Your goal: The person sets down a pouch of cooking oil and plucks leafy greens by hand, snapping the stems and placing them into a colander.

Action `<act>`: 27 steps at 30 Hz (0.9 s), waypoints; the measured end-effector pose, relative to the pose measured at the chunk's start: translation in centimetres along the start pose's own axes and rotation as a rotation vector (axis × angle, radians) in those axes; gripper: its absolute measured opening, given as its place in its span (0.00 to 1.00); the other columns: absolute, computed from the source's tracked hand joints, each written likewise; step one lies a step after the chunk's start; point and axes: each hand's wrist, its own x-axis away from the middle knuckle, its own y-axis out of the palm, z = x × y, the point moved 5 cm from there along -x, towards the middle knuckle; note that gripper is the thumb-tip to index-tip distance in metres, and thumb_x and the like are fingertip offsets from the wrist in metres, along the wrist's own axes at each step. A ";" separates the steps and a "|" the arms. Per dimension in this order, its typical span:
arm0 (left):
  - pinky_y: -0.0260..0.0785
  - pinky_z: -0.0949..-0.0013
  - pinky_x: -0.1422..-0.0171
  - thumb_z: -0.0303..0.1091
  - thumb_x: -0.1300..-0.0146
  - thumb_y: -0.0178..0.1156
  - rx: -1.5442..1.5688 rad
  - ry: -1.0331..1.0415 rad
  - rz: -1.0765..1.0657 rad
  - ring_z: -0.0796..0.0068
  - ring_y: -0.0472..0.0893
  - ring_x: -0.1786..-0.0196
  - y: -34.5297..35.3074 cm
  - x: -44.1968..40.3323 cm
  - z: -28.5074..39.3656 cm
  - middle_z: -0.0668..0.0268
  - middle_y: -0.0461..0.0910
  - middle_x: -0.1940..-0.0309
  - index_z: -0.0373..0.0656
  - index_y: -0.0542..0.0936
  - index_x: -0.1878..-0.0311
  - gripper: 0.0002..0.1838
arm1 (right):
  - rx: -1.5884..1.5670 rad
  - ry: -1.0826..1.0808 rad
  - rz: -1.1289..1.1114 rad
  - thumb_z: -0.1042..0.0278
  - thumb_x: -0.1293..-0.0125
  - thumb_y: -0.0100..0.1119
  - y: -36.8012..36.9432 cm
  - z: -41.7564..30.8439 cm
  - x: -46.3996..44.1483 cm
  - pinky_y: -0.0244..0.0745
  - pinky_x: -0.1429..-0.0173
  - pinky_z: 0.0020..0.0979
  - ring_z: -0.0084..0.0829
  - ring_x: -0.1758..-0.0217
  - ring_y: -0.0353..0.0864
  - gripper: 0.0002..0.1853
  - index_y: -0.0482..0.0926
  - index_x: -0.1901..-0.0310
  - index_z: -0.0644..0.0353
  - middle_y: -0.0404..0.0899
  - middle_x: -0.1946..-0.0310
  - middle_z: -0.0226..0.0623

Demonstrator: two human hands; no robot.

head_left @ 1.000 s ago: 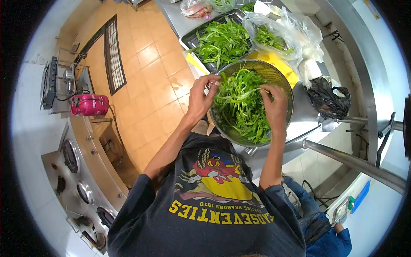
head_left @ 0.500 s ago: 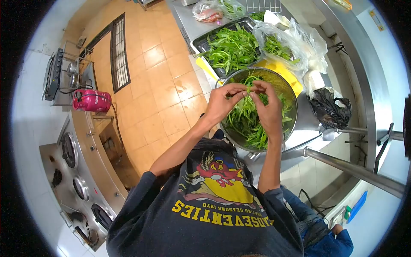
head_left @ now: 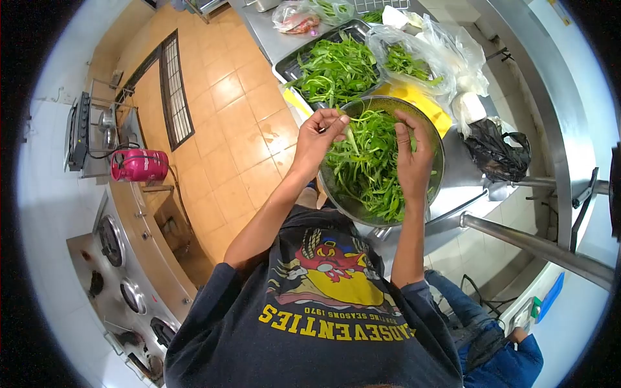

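Observation:
A round mesh strainer (head_left: 438, 136) stands on the counter in front of me, holding a heap of leafy green vegetables (head_left: 369, 165). Over its left rim, my left hand (head_left: 320, 134) is closed in a pinch on a pale green vegetable stem (head_left: 352, 137). My right hand (head_left: 415, 152) hovers above the right side of the heap, thumb and fingers apart. Beyond the strainer, a dark rectangular tray (head_left: 303, 63) carries more of the same greens.
Clear plastic bags (head_left: 462, 61) and a black plastic bag (head_left: 495, 152) lie right of the strainer, near a yellow sheet (head_left: 427, 108). A stove (head_left: 123, 265) and pink gas cylinder (head_left: 139, 165) stand left. Another person's blue sleeve (head_left: 508, 362) shows lower right.
My hands were together over the strainer and have moved apart. The left went left with a stem; the right opened and shifted right. The whole view has shifted slightly.

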 end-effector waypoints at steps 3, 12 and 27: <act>0.76 0.75 0.58 0.35 0.35 0.68 0.011 0.018 0.002 0.84 0.78 0.63 0.6 0.3 0.1 0.71 0.79 0.63 0.41 0.79 0.55 0.11 | 0.096 -0.090 -0.018 0.67 0.32 0.60 -0.2 -0.7 0.2 0.69 0.41 0.39 0.40 0.48 0.76 0.10 0.83 0.53 0.59 0.80 0.53 0.40; 0.76 0.76 0.58 0.33 0.33 0.65 -0.175 0.112 -0.180 0.82 0.80 0.63 1.3 0.8 0.6 0.67 0.83 0.63 0.36 0.81 0.53 0.11 | 0.317 -0.190 -0.165 0.61 0.38 0.66 1.9 -1.0 0.6 0.62 0.37 0.42 0.38 0.46 0.72 0.12 0.86 0.55 0.56 0.80 0.58 0.34; 0.73 0.76 0.55 0.30 0.35 0.65 -0.343 0.220 -0.169 0.83 0.82 0.62 0.1 1.1 1.7 0.68 0.86 0.65 0.38 0.84 0.52 0.10 | 0.051 -0.071 -0.129 0.70 0.39 0.65 2.1 -0.9 -0.4 0.65 0.47 0.39 0.39 0.59 0.75 0.05 0.83 0.62 0.58 0.81 0.66 0.35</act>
